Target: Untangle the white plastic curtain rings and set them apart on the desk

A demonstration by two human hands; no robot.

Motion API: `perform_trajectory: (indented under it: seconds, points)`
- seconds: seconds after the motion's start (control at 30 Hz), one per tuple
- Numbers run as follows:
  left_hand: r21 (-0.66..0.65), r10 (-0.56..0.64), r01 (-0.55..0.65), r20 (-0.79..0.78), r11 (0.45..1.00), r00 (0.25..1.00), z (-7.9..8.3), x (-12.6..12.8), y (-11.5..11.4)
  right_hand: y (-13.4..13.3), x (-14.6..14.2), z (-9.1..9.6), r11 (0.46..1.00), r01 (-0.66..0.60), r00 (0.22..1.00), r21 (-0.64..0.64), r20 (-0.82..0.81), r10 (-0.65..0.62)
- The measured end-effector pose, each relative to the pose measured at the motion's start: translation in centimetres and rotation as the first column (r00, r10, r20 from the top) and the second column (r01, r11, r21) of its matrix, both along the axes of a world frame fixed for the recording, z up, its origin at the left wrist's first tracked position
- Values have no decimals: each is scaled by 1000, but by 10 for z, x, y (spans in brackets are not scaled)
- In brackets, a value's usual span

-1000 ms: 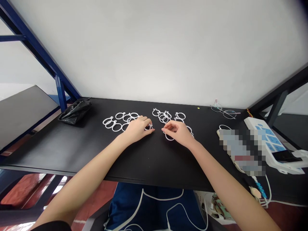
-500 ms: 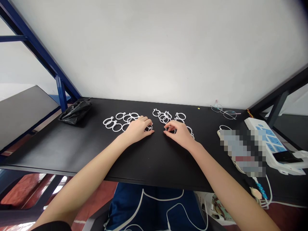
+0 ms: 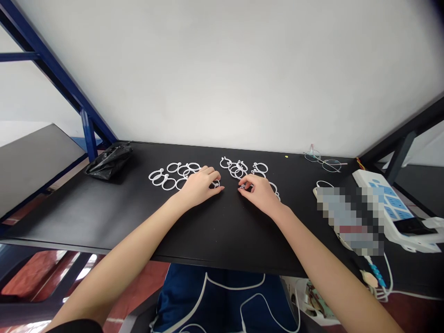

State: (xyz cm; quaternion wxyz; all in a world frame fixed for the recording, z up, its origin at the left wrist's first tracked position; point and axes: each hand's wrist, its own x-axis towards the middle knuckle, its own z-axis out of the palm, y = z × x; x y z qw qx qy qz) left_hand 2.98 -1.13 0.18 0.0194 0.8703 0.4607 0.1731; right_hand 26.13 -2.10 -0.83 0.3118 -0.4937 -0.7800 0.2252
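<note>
Two groups of white plastic rings lie on the black table [image 3: 215,231]: a left group [image 3: 169,175] and a right group [image 3: 239,167]. My left hand [image 3: 199,186] rests palm down at the right end of the left group, its curled fingers closed over a ring [image 3: 215,184]. My right hand [image 3: 260,193] lies on the near side of the right group, fingers bent, thumb and forefinger pinching a ring [image 3: 243,186] on the table.
A crumpled black plastic bag [image 3: 108,161] sits at the far left of the table. Eyeglasses [image 3: 322,159] lie at the back right. A white and blue power strip [image 3: 391,208] with cables and a blurred object [image 3: 350,217] fill the right side. Blue metal frame [image 3: 86,134] stands left.
My right hand has dropped from a raised pinch onto the table and shifted slightly left onto a ring. My left hand has barely moved.
</note>
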Motion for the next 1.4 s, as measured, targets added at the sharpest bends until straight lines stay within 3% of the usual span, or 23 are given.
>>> perform_trajectory:
  seconds: [0.5,0.73,0.93,1.13,1.4]
  points:
    - [-75,-37,38,14,996,999,3,3,-2,-3,-5,5,998,33,998,-46,-47,-35]
    - [-52,-38,39,15,998,999,4,3,-3,-6,-9,8,990,23,970,-139,-239,-56]
    - [55,-92,92,3,994,996,4,5,-6,-7,-12,5,964,-45,915,-261,-398,-65]
    - [111,-197,189,61,976,979,2,6,-8,-7,-13,3,959,-102,862,-264,-505,-48]
    - [114,-243,234,77,966,967,3,7,-9,-9,-16,6,955,-137,823,-262,-567,-37]
